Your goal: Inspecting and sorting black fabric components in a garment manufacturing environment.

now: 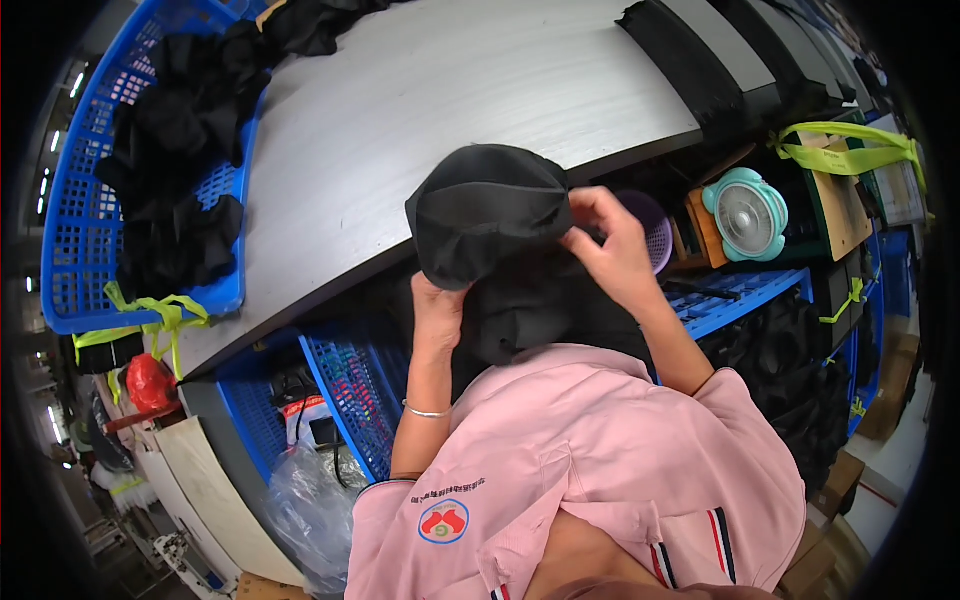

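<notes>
A black cloth piece (490, 210), rounded and hollow like a cap, is held up in front of the table's near edge. My left hand (440, 305) supports it from below at its left side; the cloth hides those fingers. At its right edge, my right hand (612, 245) has thumb and forefinger bent in on the fabric. More black cloth (540, 310) hangs below the piece, over my lap.
On the grey table (420, 90), a blue basket (70, 240) of black cloth stands left and black strips (685, 60) lie at far right. Under it are a teal fan (745, 215), a purple basket (655, 225) and blue crates (345, 400). A red bundle (152, 385) hangs left.
</notes>
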A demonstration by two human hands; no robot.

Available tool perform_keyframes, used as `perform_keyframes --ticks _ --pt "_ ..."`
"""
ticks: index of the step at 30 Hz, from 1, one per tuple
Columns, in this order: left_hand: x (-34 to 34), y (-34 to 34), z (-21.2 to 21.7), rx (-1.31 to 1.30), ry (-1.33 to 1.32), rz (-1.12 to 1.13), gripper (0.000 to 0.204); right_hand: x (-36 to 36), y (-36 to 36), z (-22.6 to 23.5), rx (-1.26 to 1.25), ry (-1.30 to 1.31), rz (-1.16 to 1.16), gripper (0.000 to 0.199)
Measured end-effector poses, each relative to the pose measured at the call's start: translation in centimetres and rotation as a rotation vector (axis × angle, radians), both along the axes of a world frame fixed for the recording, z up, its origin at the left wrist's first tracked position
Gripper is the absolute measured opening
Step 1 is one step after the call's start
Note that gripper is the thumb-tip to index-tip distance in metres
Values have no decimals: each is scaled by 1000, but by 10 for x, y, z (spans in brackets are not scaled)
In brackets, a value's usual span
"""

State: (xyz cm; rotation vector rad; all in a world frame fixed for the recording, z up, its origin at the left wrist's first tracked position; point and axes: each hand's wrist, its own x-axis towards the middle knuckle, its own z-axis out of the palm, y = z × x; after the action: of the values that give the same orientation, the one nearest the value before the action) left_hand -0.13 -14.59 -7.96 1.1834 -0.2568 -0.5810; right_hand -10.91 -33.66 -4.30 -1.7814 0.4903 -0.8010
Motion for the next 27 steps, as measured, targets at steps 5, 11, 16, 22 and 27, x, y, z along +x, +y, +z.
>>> perform_keyframes --ticks 5,11,16,22,27 --pt "12 19 -10 60 -103 -13 8 -11 -18 32 174 172 -57 25" --pt "4 18 -14 308 -392 2 11 -10 -8 21 -346 436 -55 25" --pt "-3 1 12 276 -478 27 12 -16 -21 54 527 -38 287 16" --pt "-1 -11 13 179 -42 -100 16 -18 -52 35 462 50 331 43" --pt "3 -5 17 137 107 -358 36 -26 -43 4 696 291 535 24"
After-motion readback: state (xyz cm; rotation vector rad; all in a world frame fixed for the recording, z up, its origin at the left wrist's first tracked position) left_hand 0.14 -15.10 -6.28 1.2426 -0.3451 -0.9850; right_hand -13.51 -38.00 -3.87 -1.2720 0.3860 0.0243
